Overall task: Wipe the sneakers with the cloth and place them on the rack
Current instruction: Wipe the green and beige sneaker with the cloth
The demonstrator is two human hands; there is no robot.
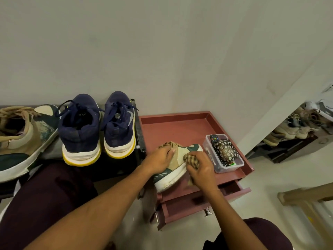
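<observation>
A tan suede and dark green sneaker with a scuffed white sole lies on the top of a low dusty-pink wooden cabinet with a raised rim, at about four o'clock from the middle of the view, its toe pointing toward two o'clock. The left hand grips the sneaker from above at its collar, fingers curled down over the laces. The right hand is closed around a bunched beige checked cloth and presses it against the sneaker's side, just above the sole. At three o'clock of the sneaker, just beside its toe, stands a clear plastic tub holding a black remote control and a dark pouch with a daisy print. Below the hands, at five o'clock, a pink drawer stands pulled out. At nine o'clock, on a dark metal rack, a pair of navy sneakers with white and yellow soles stands heels toward the camera, and further toward nine o'clock rests the matching tan and green sneaker.
</observation>
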